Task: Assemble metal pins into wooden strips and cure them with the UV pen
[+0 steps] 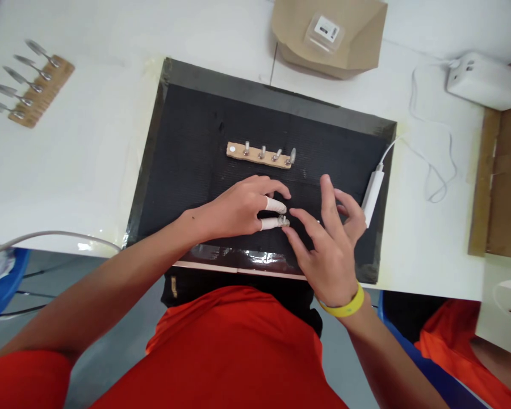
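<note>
My left hand [242,207] reaches over the black mat [187,170], with white wraps on its thumb and index finger. Those two fingertips pinch a small silvery piece [284,220], too small and partly covered to name. Close on its right is my right hand [332,244], with a yellow wristband. Its thumb tip comes up to the piece, the index finger stands a little apart, and the other fingers are spread; whether the thumb touches cannot be made out. Beyond both hands lies a cardboard strip [255,157] bearing several small metal fittings and a white dot.
At the far left, another cardboard strip [42,94] carries several silvery leaf-shaped pieces. A brown paper tray [361,34] holding a clear plastic box [323,33] stands at the back. To the right are a white stick-shaped device [372,196], its cable, and a white block [488,79].
</note>
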`<control>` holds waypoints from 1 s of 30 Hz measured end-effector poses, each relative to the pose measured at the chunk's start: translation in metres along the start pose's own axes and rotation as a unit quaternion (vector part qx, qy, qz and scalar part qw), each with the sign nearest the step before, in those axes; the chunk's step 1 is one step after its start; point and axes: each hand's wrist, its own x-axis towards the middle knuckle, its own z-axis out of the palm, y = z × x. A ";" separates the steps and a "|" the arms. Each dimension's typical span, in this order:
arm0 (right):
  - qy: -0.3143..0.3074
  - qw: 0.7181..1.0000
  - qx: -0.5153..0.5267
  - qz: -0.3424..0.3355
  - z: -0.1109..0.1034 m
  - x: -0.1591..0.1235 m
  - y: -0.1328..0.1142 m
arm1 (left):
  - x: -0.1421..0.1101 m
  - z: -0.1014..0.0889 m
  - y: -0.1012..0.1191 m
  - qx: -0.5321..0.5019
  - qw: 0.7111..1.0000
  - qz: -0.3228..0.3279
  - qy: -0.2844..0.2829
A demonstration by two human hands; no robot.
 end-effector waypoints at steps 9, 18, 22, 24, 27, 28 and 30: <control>0.019 1.000 0.010 -0.001 -0.004 -0.010 0.009 | -0.002 -0.008 -0.002 -0.043 0.998 -0.024 -0.029; 0.010 0.999 0.040 0.019 -0.005 -0.019 0.016 | -0.009 -0.029 0.014 -0.007 0.995 -0.044 -0.089; -0.030 0.996 0.086 0.025 -0.003 -0.022 0.010 | -0.010 -0.030 0.015 0.025 0.994 -0.042 -0.096; -0.038 0.995 0.089 0.028 -0.002 -0.023 0.006 | -0.009 -0.031 0.016 0.038 0.993 -0.042 -0.100; -0.041 0.995 0.079 0.033 0.000 -0.023 0.002 | -0.009 -0.035 0.017 0.076 0.990 -0.037 -0.110; -0.040 0.996 0.077 0.035 0.001 -0.023 0.002 | -0.009 -0.036 0.018 0.093 0.988 -0.034 -0.115; -0.042 0.996 0.074 0.038 0.002 -0.024 0.003 | -0.009 -0.038 0.019 0.122 0.984 -0.024 -0.124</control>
